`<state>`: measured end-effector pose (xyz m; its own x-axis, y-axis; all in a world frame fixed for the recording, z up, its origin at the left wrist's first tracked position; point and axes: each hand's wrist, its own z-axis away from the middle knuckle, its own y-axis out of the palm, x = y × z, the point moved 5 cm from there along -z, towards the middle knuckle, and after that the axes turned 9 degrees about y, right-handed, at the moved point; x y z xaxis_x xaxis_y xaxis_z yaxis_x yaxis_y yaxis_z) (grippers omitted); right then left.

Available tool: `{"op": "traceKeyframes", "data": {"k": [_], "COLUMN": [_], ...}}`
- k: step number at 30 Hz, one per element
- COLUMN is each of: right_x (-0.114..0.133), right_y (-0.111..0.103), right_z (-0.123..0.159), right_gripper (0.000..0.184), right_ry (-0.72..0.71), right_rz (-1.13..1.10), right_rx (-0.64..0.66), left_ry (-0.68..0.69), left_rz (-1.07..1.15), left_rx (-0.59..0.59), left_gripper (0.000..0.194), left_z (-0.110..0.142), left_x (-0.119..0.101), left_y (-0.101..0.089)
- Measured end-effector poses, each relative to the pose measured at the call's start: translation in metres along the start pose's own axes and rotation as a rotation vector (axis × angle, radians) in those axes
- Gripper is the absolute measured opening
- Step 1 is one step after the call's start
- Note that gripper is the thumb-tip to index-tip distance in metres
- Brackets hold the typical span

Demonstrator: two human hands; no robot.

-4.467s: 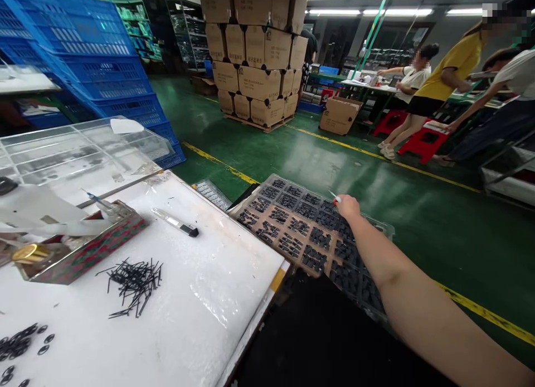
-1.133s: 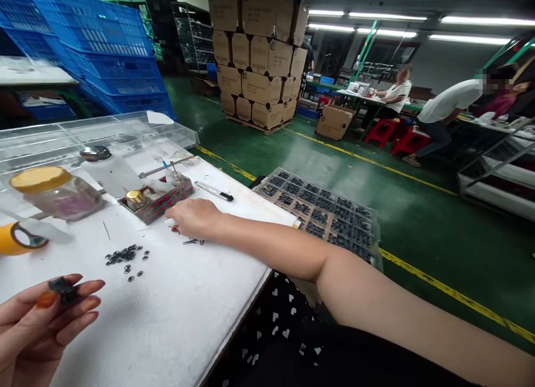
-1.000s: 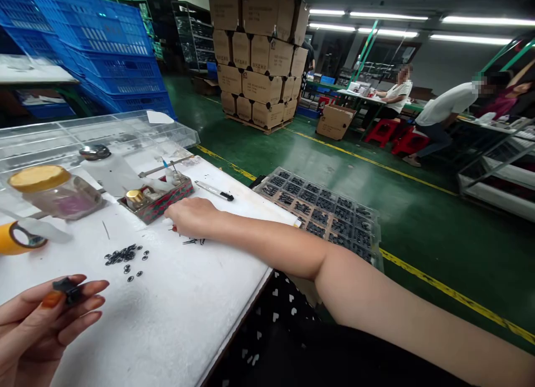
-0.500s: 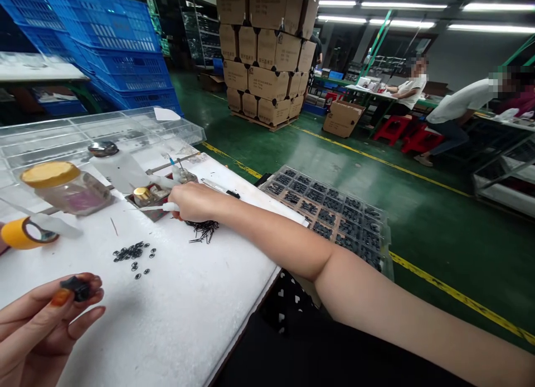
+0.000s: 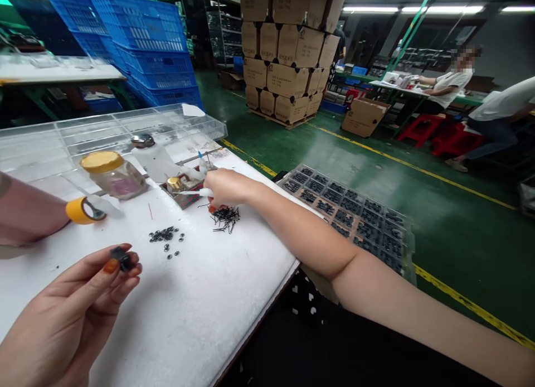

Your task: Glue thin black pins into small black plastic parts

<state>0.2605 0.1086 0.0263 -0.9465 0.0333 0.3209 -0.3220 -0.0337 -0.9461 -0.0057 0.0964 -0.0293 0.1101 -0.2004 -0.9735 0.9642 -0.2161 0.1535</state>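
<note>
My left hand (image 5: 71, 311) is raised low on the left over the white table (image 5: 196, 314) and pinches a small black part (image 5: 122, 258) between thumb and fingertips. My right hand (image 5: 223, 187) reaches across the table, fingers closed around a thin white tool (image 5: 193, 193) that points left toward a small red tray (image 5: 180, 185). Just below that hand lies a pile of thin black pins (image 5: 225, 218). A cluster of small black rings (image 5: 166, 237) lies between my two hands.
A yellow-lidded jar (image 5: 112, 174), a roll of yellow tape (image 5: 82, 210), a white bottle (image 5: 152, 155) and clear compartment boxes (image 5: 96, 131) stand at the back. Another person's arm (image 5: 25, 211) rests at the far left. A tray of black parts (image 5: 355, 217) sits off the table's right edge.
My right hand lifted off the black pins and now holds the white tool beside the red tray. My left hand keeps the black part. The view has swung rightward.
</note>
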Motion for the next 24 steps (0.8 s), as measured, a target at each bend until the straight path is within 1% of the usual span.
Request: {"op": "traceKeyframes", "data": {"k": [2,3,6,9,11,14,17,20,24], "right_x": [0.003,0.006,0.018,0.029,0.034,0.038,0.039,0.039,0.044], "right_y": [-0.006,-0.008,-0.006,0.006,0.016,0.030,0.036,0.036,0.031], "right_z": [0.005,0.007,0.009,0.008,0.009,0.014,0.021,0.025,0.034], "right_gripper": [0.013,0.012,0.012,0.011,0.010,0.012,0.012,0.005,0.011], "right_ry": [0.009,0.002,-0.044,-0.071,-0.061,-0.005,0.009,0.024,-0.009], "right_rz": [-0.163,-0.272,-0.602,-0.832,-0.949,-1.090,-1.121,-1.050,-0.950], "right_rx": [0.023,0.045,0.095,0.099,0.107,0.121,0.103,0.066,0.045], "left_ry": [0.108,0.133,0.112,0.072,0.058,0.056,0.055,0.069,0.081], "left_rz": [0.000,0.006,0.058,0.135,0.204,0.286,0.312,0.317,0.310], "left_rx": [0.075,0.081,0.004,-0.058,-0.065,-0.021,0.034,0.071,0.113], "left_gripper": [0.043,0.047,0.048,0.043,0.038,0.033,0.030,0.031,0.034], "left_z": [0.009,0.012,0.014,0.014,0.015,0.017,0.018,0.018,0.020], "left_x": [-0.013,-0.016,-0.017,-0.016,-0.015,-0.015,-0.013,-0.012,-0.010], "left_y": [0.012,0.015,0.015,0.013,0.013,0.016,0.017,0.016,0.014]}}
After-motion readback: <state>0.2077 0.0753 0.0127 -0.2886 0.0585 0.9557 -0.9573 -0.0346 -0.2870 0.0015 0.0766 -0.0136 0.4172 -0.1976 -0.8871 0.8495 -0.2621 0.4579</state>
